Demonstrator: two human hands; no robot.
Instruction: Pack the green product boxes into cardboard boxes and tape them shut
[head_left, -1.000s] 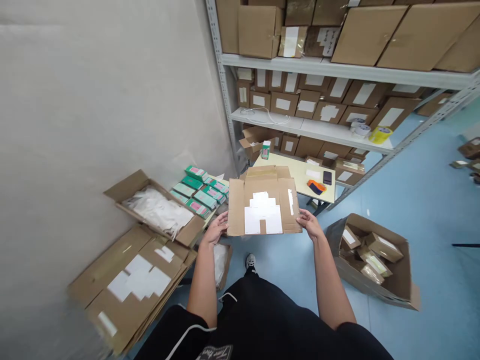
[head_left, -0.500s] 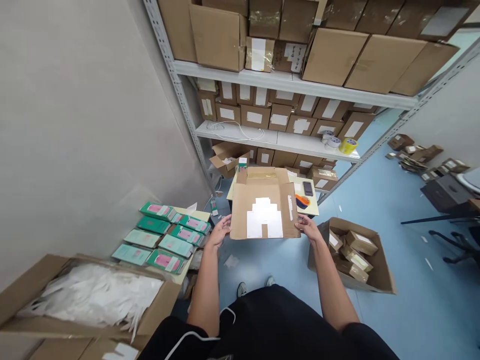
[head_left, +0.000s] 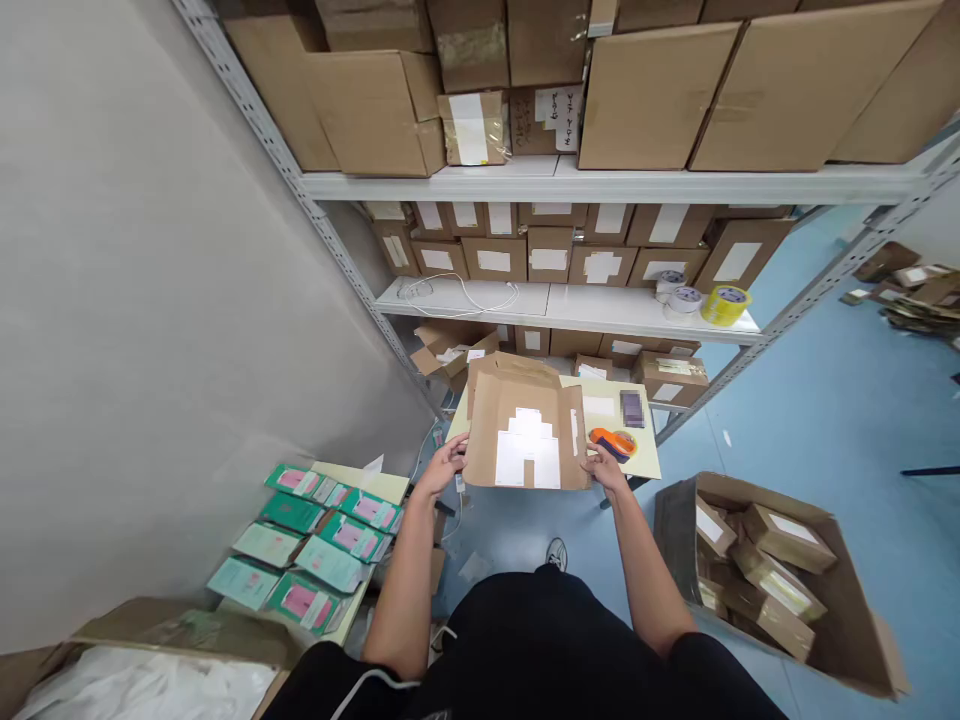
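A flattened-open cardboard box [head_left: 480,440] with its flaps spread hangs between my two hands, tilted toward me, in front of the small cream table [head_left: 649,462]. White paper labels [head_left: 528,450] cover part of its face. My left hand [head_left: 444,466] grips the left edge, fingers curled round it. On the right edge, my right hand [head_left: 604,468] pinches the cardboard. Just beyond that hand, an orange tape dispenser [head_left: 613,443] and a dark phone-like slab [head_left: 631,408] lie on the table.
Metal shelving [head_left: 600,186] full of cartons rises behind the table. Tape rolls [head_left: 725,305] sit on its middle shelf. Green packages [head_left: 304,602] lie on a table to the left. A large carton of small boxes [head_left: 840,560] stands on the floor at right.
My view has moved closer to the shelves. Both hands still hold the cardboard box, now nearer the table, and its upper flaps have shifted.
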